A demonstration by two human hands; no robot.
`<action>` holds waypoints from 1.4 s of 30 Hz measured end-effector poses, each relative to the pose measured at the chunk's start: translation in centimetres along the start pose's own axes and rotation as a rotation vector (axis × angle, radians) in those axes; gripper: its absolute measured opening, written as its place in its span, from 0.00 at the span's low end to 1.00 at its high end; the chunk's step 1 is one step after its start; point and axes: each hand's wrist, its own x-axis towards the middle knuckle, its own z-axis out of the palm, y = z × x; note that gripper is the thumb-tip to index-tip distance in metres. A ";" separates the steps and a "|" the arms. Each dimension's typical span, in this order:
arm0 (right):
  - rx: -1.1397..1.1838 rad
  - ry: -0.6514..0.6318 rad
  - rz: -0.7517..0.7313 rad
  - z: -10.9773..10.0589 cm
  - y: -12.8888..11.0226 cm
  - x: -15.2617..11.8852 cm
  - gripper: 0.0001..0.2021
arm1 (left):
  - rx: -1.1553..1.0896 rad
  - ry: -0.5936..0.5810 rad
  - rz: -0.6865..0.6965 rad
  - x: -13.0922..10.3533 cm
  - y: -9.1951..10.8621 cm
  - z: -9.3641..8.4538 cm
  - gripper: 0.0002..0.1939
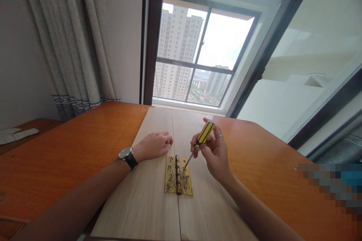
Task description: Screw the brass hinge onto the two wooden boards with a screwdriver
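Observation:
A yellow and black screwdriver is in my right hand, its handle tilted up and its fingers closed around it. The tip of its shaft meets a screw in the right leaf of a worn brass hinge. Several other cross-head screws sit in both leaves. The hinge lies across the seam between two pale wooden boards. Just beyond the left leaf, my left hand rests on the left board with curled fingers; whatever they may pinch is too small to make out.
The boards lie on an orange-brown wooden table. A grey curtain hangs at the left, and a dark-framed window stands beyond the far edge. White strips lie at the far left.

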 end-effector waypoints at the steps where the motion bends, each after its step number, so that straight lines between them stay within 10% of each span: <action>1: 0.005 -0.001 0.001 0.0 0.0 0.0 0.30 | -0.007 0.002 -0.002 0.0 0.0 0.0 0.10; 42: -0.355 0.208 -0.277 -1.8 1.3 -0.1 0.12 | -0.127 0.035 -0.039 0.4 -0.6 1.1 0.12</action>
